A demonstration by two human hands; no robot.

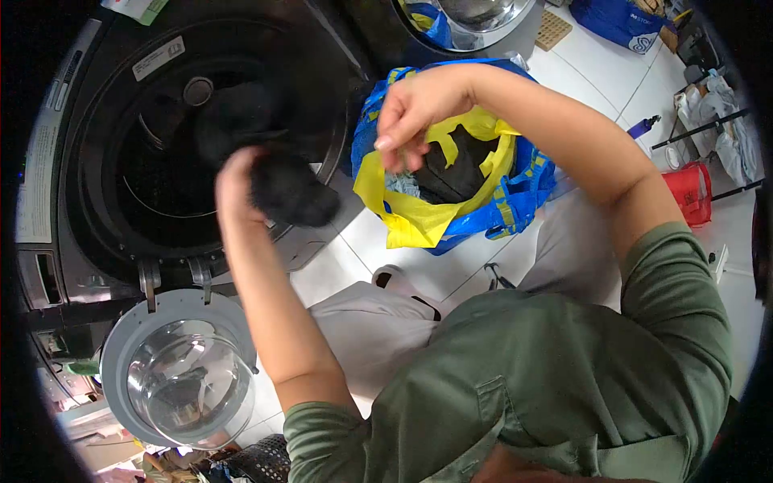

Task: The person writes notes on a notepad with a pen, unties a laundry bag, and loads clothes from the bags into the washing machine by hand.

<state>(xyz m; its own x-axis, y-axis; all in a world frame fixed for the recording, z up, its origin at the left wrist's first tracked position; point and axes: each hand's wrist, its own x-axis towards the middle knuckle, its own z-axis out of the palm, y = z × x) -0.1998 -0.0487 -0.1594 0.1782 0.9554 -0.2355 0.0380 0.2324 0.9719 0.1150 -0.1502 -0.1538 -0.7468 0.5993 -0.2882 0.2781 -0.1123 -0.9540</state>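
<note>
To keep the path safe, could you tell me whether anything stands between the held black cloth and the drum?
Apart from the left hand, nothing visible stands between the black cloth and the drum; its door hangs open.

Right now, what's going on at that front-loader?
The left hand holds a bunched black cloth at the mouth of the dark front-loading machine; its round, clear, grey-rimmed door hangs open. The right hand, with nothing visible in it, is over an open blue-and-yellow bag containing dark fabric.
</note>
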